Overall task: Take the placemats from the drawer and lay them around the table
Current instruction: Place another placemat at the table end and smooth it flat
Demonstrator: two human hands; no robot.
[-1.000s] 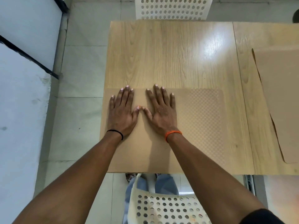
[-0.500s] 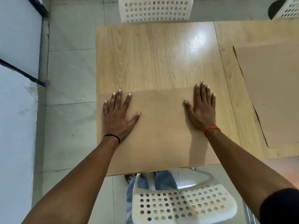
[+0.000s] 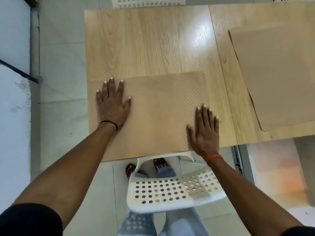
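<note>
Since half a second ago the right hand (image 3: 205,129) has slid back from the far right corner of the near placemat (image 3: 158,114) toward its near right corner, while the left hand (image 3: 111,102) has kept its place by the far left corner. Both hands lie flat, palms down, fingers straight and a little spread, pressing on the mat and gripping nothing. The right hand's wrist, with an orange band (image 3: 214,158), hangs past the table's near edge; the left wrist wears a thin black band (image 3: 110,123).

The near placemat, tan with a fine chequered texture, lies flat on the light wooden table (image 3: 153,45), its near edge along the table's near edge and its left edge just inside the table's left edge. A second placemat (image 3: 276,75), tan and smooth, lies well to the right of the first, across a seam in the tabletop, turned slightly askew.

A white perforated chair (image 3: 172,189) stands just short of the table's near edge, below the right forearm. Another white perforated chair (image 3: 148,1) shows at the table's far edge. Jeans and sandalled feet (image 3: 130,168) show under the near chair.
</note>
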